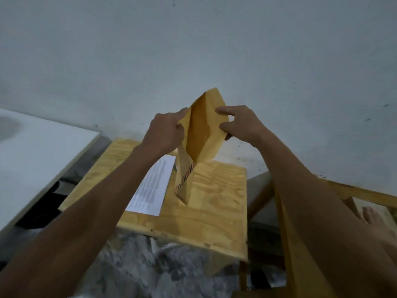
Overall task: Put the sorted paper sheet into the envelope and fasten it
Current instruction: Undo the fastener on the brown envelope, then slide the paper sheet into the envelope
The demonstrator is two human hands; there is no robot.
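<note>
A brown paper envelope (198,138) with a striped red and dark border stands on end above the small wooden table (217,203), its mouth spread wide. My left hand (165,132) pinches the envelope's left edge near the top. My right hand (240,123) pinches its right flap between thumb and fingers. A white printed paper sheet (153,186) lies flat on the table, just left of the envelope's lower end and partly under my left forearm.
A white tabletop (36,151) stands to the left, with a dark gap between it and the wooden table. A pale wall (193,50) rises right behind. Wooden frame pieces (365,194) and a bare foot (373,218) are at the right. Mottled grey floor lies below.
</note>
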